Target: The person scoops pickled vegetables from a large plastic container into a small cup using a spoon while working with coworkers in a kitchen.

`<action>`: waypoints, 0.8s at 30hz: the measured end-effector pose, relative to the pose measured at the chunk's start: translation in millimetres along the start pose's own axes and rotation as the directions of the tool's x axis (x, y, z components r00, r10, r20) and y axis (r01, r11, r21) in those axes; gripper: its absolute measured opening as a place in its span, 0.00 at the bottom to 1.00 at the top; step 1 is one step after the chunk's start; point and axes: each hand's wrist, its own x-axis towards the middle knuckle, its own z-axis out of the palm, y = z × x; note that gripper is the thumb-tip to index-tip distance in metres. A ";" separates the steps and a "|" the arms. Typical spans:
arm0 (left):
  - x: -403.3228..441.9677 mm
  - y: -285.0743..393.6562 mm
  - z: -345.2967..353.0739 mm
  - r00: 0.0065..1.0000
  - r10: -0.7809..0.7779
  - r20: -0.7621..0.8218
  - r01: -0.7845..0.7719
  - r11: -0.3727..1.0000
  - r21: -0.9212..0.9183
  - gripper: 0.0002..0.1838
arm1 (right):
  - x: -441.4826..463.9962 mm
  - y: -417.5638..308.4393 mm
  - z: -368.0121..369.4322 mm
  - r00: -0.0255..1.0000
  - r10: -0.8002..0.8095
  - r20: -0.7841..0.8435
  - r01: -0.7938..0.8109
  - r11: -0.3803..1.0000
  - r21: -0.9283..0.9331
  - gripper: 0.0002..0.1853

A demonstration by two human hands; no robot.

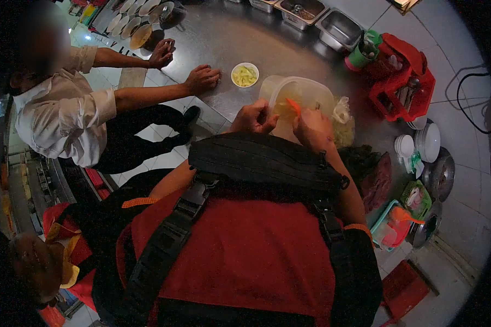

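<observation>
A translucent plastic container [311, 87] stands on the steel counter in front of me, with pale yellowish contents [283, 109] inside. My right hand [313, 129] is closed around the handle of an orange spoon [294, 105], whose end dips into the container. At the container's near left side, my left hand [253, 117] has its fingers curled at the rim, thumb pointing inward. A small white bowl [245, 74] holding pale green-yellow pieces sits beyond my left hand. Just right of the container lies a tied clear plastic bag [342, 122].
A co-worker [76, 109] at the left rests both hands on the steel counter [218, 32]. Metal pans [339, 30] line the back. At the right are a red utensil basket [401, 82], white plates [428, 141] and dark leafy greens [363, 162].
</observation>
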 end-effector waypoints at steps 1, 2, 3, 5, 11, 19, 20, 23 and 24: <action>-0.4 1.9 0.8 0.999 -0.033 -0.011 0.032 0.998 -0.049 0.16 | -1.5 -0.9 -1.3 1.000 -0.009 -0.004 0.009 1.000 -0.001 0.16; -0.3 3.4 1.1 0.998 -0.066 -0.020 0.064 0.993 -0.098 0.17 | -2.3 -1.3 -2.1 1.000 -0.018 -0.009 0.018 1.000 -0.003 0.16; -0.1 3.8 0.3 0.998 -0.065 -0.020 0.063 0.993 -0.098 0.17 | -1.2 -0.7 -0.9 1.000 -0.017 -0.010 0.017 1.000 -0.003 0.16; -0.3 4.5 -1.5 0.994 -0.103 0.020 0.105 0.986 -0.131 0.17 | 2.2 1.4 4.2 1.000 -0.004 0.016 0.004 1.000 0.002 0.16; -1.7 5.7 -2.8 0.996 -0.089 0.014 0.090 0.994 -0.064 0.16 | -3.2 -4.8 1.6 0.999 -0.022 -0.028 0.024 0.998 0.063 0.16; -1.0 -4.8 4.2 0.999 -0.028 -0.024 0.026 0.998 -0.064 0.19 | -3.6 -1.4 7.2 0.999 -0.021 -0.031 0.024 0.996 0.084 0.15; -1.4 -5.6 5.6 0.997 -0.032 -0.068 0.029 0.999 -0.039 0.19 | -4.6 -1.0 7.8 0.998 -0.051 -0.035 0.054 0.994 0.099 0.14; -0.3 -9.0 6.8 0.998 0.014 -0.064 -0.015 1.000 -0.007 0.19 | -6.8 1.1 12.8 0.992 -0.062 -0.107 0.078 0.986 0.151 0.13; -1.4 -7.6 6.4 0.997 0.024 -0.077 -0.022 0.999 0.024 0.19 | -6.1 4.4 17.1 0.994 -0.041 -0.101 0.058 0.985 0.162 0.13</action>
